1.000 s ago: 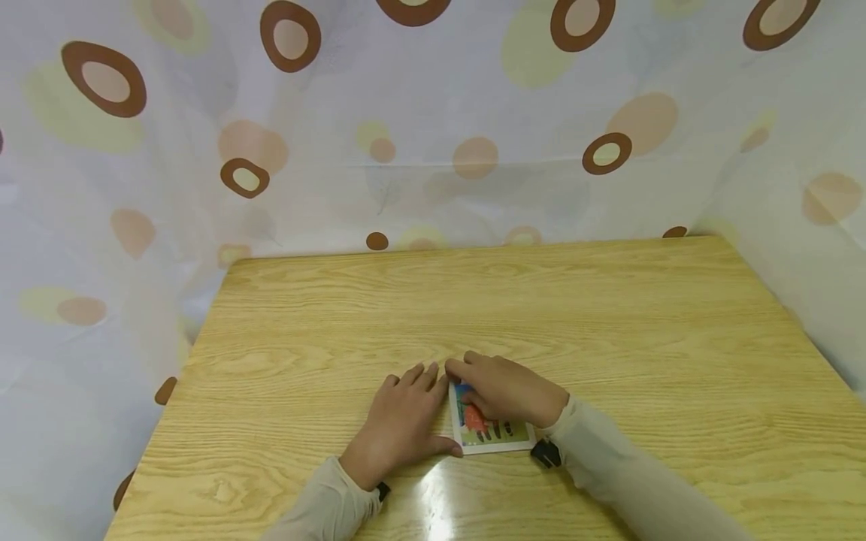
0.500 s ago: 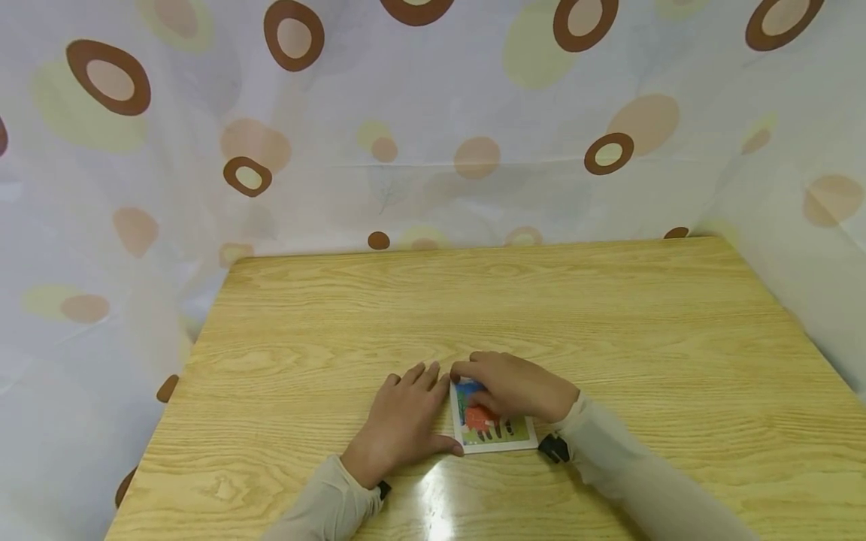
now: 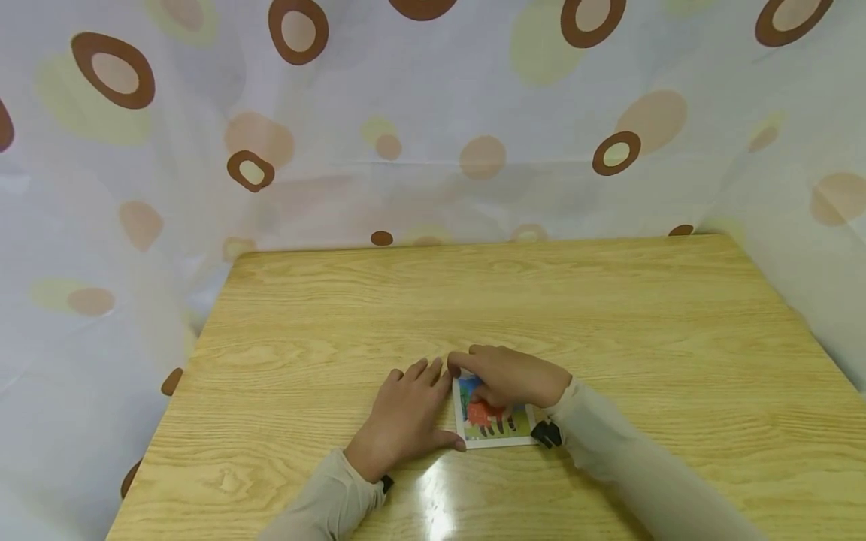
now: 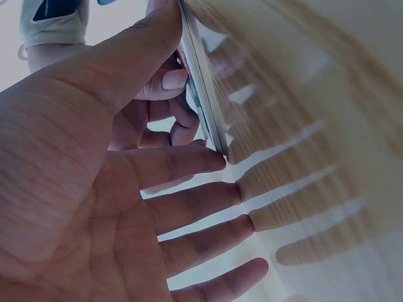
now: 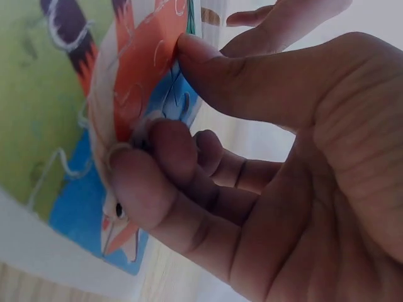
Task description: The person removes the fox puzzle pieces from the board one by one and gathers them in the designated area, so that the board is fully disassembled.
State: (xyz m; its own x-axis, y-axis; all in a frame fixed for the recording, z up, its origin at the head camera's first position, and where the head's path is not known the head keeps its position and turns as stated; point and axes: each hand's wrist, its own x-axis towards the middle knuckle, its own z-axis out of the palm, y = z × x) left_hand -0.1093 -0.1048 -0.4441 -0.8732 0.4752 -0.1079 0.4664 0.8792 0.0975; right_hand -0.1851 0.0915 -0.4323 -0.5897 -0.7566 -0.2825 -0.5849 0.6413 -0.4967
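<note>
A square jigsaw puzzle [image 3: 497, 430] with a white border lies on the table in front of me. Its picture shows an orange fox [image 5: 135, 69] with dark legs on green and blue ground, with piece outlines running across it. My left hand [image 3: 402, 415] rests along the puzzle's left side, fingers extended on the table and thumb against the lower left corner. My right hand [image 3: 516, 377] bends over the upper part, index finger at the upper left corner. In the right wrist view its thumb and curled fingertips grip at the picture, hiding some of it.
The wood-grain table [image 3: 325, 315] extends behind and to both sides of the hands. A white curtain [image 3: 419, 90] with brown and beige ovals stands along its back and sides. A bright glare spot [image 3: 434, 496] lies at the front.
My right hand has shifted slightly over the puzzle, first right and then back left, staying at its upper left part. My left hand keeps its place; the view tilts a little.
</note>
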